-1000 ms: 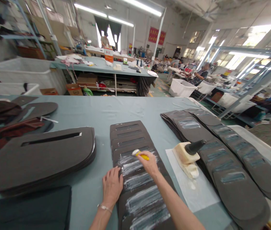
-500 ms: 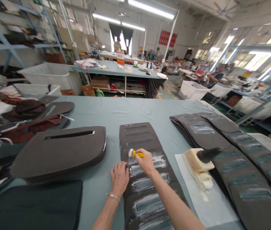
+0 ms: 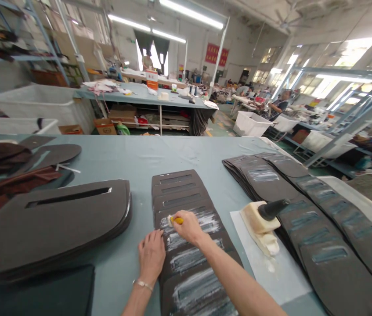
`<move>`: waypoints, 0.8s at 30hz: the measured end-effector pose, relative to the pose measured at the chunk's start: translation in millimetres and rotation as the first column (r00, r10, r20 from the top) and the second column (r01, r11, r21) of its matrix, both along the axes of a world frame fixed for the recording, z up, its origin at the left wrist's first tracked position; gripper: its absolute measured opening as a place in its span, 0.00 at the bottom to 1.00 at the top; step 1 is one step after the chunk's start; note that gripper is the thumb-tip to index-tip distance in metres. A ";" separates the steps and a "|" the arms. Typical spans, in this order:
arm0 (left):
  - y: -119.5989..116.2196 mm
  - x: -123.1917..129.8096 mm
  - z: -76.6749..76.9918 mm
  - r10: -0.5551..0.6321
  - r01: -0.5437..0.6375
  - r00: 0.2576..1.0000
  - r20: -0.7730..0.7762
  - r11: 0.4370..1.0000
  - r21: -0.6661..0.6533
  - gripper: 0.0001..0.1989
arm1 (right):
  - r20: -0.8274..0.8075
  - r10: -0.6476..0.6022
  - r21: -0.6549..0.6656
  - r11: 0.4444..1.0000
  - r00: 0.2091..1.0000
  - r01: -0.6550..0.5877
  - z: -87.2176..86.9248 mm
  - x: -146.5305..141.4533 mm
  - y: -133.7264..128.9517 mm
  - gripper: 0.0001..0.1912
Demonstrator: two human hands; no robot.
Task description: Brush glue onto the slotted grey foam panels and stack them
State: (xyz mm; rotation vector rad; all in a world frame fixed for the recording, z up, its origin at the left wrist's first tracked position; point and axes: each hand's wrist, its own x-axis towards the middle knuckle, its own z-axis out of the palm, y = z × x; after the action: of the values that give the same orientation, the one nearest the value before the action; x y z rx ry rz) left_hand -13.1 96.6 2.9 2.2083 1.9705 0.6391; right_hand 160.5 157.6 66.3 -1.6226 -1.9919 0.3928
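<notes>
The right hand (image 3: 187,225), gripping a yellow brush (image 3: 178,220), has dipped, extending the white coating (image 3: 211,223); the left hand (image 3: 152,255), loosely open, touches the slotted panels (image 3: 186,251).

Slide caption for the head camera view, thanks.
Right hand holds a yellow-handled brush over white-streaked dark panels; left hand rests at their edge.

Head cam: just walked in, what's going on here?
The right hand holds a yellow-handled brush over an overlapping row of dark pieces. The left hand rests along the row's left edge. The nearer pieces carry broad white smears; the farthest ones look mostly unsmeared. To the right, a white sheet lies on the table.
</notes>
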 end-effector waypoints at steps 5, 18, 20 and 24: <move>2.0 -0.7 -1.6 -0.015 0.015 1.000 -0.010 1.000 0.007 0.14 | 0.115 -0.326 -0.116 0.934 0.938 0.338 7.6 74.0 11.0 0.08; 3.4 1.1 -3.0 -0.003 0.003 1.000 -0.026 1.000 0.024 0.13 | 0.118 -0.302 -0.039 0.951 0.946 0.308 4.1 109.9 9.2 0.08; 3.5 1.3 -2.9 0.001 -0.001 1.000 -0.016 1.000 0.021 0.13 | 0.121 -0.345 -0.048 0.934 0.931 0.353 4.8 111.1 9.0 0.08; 3.3 1.7 -3.6 0.006 -0.006 1.000 0.012 1.000 0.016 0.13 | 0.035 -0.419 0.036 0.908 0.907 0.418 5.8 67.8 7.5 0.07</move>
State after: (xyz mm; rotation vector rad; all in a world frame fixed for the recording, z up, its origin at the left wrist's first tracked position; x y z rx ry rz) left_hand -11.4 99.8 -0.8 2.2036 1.9738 0.6701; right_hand 228.3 165.2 72.1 -1.9917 -1.6031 0.1653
